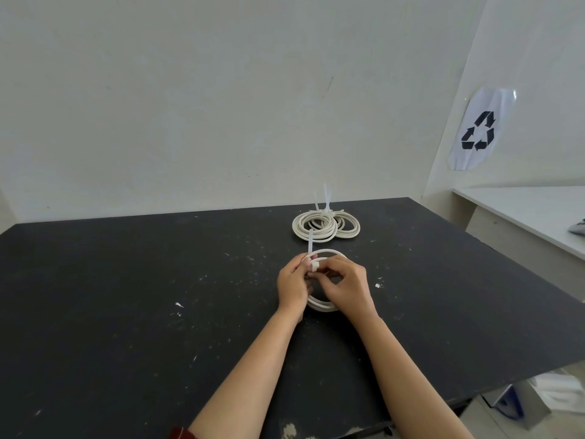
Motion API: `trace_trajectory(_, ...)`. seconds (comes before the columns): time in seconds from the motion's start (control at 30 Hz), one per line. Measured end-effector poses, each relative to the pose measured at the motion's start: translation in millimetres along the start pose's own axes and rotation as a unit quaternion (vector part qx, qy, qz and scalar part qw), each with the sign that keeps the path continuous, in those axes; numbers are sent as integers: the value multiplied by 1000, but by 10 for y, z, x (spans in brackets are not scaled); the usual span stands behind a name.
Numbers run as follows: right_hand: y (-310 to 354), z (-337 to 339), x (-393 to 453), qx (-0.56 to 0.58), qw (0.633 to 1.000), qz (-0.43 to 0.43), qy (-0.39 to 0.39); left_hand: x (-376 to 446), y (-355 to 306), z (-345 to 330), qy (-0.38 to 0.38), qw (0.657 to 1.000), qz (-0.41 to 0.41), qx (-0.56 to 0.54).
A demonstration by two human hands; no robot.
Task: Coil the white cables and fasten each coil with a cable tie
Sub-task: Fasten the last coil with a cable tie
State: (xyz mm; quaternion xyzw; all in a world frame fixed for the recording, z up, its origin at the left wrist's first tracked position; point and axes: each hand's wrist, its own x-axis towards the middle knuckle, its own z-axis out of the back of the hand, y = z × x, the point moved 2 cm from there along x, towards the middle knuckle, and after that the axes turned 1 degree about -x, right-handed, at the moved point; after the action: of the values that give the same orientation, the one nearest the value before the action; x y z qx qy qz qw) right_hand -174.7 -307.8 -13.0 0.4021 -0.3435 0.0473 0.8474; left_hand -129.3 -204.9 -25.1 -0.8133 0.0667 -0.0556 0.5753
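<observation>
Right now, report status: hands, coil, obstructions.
Left hand and right hand both gripping the coil, working the cable tie. Finished coils lie beyond on the table. Nothing in the way.

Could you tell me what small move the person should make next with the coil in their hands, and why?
Probably pull the translucent white cable tie's tail tighter. It stands up out of the white cable coil that the left hand and right hand pinch together, so the loop looks threaded; whether it is snug is hidden.
</observation>
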Motion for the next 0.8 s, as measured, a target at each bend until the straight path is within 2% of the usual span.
trace_trajectory(0.17,55,-18,-20,37,999,-33,-11,13,38,9,-15,1000,-22,14)
trace_trajectory(0.3,85,30,0,137,982,-119,-58,-11,15,-1,-20,999,-21,29)
trace_trajectory(0.47,99,-23,-11,150,979,-127,-59,24,40,15,-22,996,-28,81)
trace_trajectory(0.63,117,-26,0,168,970,-136,-110,-20,26,6,-37,998,-34,47)
trace_trajectory(0.8,122,-52,19,164,967,-146,-128,-41,35,10,-49,988,-94,111)
